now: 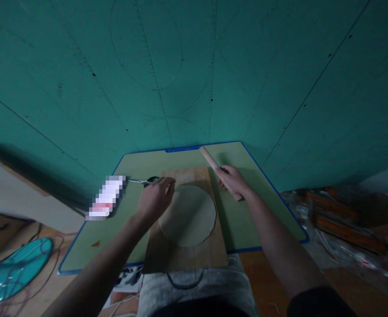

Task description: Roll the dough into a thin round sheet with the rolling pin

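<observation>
Dough [192,218] lies flat and round on the board [194,260]. The left hand [154,199], nearer, is curled up at its ten o'clock edge; I can't tell what's inside. The right hand [235,179], at two o'clock, grips the pin [209,158], pointing eleven to five.

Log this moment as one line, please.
right hand: gripping rolling pin | left hand: curled near far-left edge of dough sheet, contact unclear | dough sheet: round, flat, on wooden board

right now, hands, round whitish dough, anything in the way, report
Right hand gripping pale wooden rolling pin. Left hand near dough, contact unclear. Dough flat on brown wooden board. Black-handled metal tool beside left hand.
</observation>
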Available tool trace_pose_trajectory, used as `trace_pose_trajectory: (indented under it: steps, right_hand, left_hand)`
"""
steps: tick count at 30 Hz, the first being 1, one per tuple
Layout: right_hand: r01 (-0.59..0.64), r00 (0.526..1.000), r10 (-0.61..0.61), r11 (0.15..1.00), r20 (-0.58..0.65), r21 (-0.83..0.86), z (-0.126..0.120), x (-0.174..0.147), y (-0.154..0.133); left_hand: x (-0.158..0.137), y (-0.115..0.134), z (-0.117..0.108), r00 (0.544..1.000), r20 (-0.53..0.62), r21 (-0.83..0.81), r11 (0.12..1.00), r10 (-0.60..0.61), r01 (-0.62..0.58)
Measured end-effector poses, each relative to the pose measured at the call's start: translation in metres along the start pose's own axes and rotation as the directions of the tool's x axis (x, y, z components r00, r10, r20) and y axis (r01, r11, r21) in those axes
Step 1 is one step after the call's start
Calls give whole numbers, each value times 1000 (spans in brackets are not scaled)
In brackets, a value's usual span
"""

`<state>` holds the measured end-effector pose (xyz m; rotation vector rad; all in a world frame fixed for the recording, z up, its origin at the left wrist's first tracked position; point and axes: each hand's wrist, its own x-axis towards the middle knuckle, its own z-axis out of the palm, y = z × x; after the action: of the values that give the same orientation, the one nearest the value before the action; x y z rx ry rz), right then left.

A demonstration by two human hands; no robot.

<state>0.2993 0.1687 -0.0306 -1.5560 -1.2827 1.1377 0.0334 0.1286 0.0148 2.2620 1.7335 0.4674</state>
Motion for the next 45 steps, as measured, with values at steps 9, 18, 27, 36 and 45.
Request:
trace_pose_trajectory:
  steps: [9,18,27,36,45]
  right_hand:
    - [-11,1000,11,1000,-6,4,1,0,1]
    - [-4,1000,4,1000,-14,5,1,1,1]
    - [0,1000,0,1000,-11,-4,0,-1,0]
    - [-5,1000,5,1000,3,5,-1,1,2]
    - [-10,1000,10,1000,10,4,-1,1,1]
  left_hand:
    - [-70,47,57,778,201,135,770,595,-624]
    - [-69,48,50,738,92,185,717,668,-672]
    - [-85,43,51,789,72,119,780,610,-614]
    - [-75,3,52,901,52,247,868,431,-430]
    - [-74,1,55,908,34,290,865,418,-409]
